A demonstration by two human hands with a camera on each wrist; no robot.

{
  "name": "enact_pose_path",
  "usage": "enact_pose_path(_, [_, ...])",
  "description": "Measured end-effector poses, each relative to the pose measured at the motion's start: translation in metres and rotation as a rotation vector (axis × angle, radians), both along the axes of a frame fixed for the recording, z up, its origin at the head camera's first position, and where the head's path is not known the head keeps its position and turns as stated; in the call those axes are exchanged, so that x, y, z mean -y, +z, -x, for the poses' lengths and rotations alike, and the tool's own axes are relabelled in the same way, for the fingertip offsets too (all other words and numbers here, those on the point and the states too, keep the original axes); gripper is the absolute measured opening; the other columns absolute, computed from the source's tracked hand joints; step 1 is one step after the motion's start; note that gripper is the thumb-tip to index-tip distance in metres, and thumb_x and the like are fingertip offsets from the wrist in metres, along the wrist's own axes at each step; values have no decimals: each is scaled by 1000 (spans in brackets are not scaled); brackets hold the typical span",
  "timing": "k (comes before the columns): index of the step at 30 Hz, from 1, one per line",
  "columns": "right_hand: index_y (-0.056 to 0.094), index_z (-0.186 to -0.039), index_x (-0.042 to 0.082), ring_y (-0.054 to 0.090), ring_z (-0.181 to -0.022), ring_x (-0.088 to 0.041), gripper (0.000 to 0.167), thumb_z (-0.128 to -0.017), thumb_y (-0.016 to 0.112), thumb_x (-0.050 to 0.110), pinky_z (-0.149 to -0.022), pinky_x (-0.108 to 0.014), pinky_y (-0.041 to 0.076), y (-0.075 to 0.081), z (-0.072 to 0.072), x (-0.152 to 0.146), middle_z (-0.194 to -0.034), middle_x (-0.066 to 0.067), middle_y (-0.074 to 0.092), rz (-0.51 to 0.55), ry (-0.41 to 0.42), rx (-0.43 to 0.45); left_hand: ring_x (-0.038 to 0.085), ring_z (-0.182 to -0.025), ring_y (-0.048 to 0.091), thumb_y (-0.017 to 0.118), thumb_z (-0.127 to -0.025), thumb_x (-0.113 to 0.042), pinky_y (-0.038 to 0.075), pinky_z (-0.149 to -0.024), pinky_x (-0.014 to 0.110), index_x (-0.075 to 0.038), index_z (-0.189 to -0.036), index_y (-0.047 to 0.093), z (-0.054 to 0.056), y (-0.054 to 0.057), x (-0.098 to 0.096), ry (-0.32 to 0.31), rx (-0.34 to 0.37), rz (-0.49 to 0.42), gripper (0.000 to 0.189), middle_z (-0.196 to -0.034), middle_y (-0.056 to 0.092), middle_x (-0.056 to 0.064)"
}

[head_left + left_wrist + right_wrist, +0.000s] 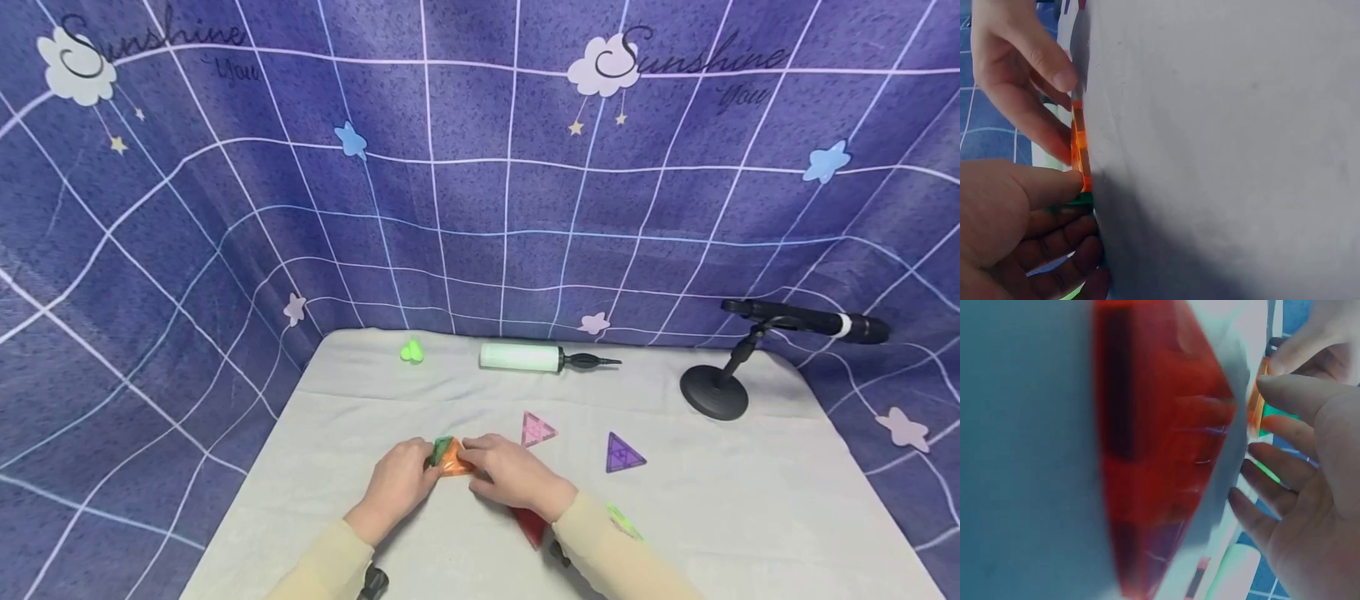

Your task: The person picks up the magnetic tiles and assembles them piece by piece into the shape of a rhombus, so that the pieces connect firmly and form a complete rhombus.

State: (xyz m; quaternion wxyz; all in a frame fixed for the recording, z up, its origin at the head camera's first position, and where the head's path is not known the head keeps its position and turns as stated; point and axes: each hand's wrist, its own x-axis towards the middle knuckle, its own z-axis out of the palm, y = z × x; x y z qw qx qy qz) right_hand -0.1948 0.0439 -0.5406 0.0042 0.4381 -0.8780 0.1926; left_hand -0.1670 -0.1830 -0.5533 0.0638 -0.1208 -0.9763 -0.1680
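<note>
On the white-covered table, an orange triangular magnetic tile [454, 461] lies against a green tile [442, 445]. My left hand [399, 479] pinches this pair at its left side; its thumb meets the orange tile [1081, 147] and its fingers sit by the green tile [1079, 200]. From the other side, my right hand [517, 473] holds the orange tile's right corner between thumb and index finger, the other fingers loosely bent. A red tile [531, 525] lies under the right wrist, large and blurred in the right wrist view.
A pink triangle [537, 429], a purple triangle [622, 454] and a light green piece [624, 522] lie rightward. Farther back are bright green pieces [412, 351] and a hand pump [521, 357]. A black microphone stand [715, 392] stands at the right, before a blue curtain [480, 192].
</note>
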Motion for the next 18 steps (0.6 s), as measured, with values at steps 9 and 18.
enact_pose_path(9, [67, -136, 5, 59, -130, -31, 45, -94, 76, 18, -110, -43, 44, 0, 3, -20, -141, -15, 64, 47, -26, -17, 11, -65, 52, 85, -85, -21, 46, -57, 34, -10, -87, 73, 0, 1, -2, 17, 8, -6, 16, -74, 55, -6])
enact_pose_path(18, [66, -134, 1, 58, -129, -38, 47, -91, 78, 16, -114, -57, 36, -2, 14, -48, -137, -20, 64, 93, -137, -53, 10, -63, 46, 84, -86, -19, 42, -56, 32, -10, -85, 73, -2, 3, -4, 37, 21, -11, 15, -71, 51, -7])
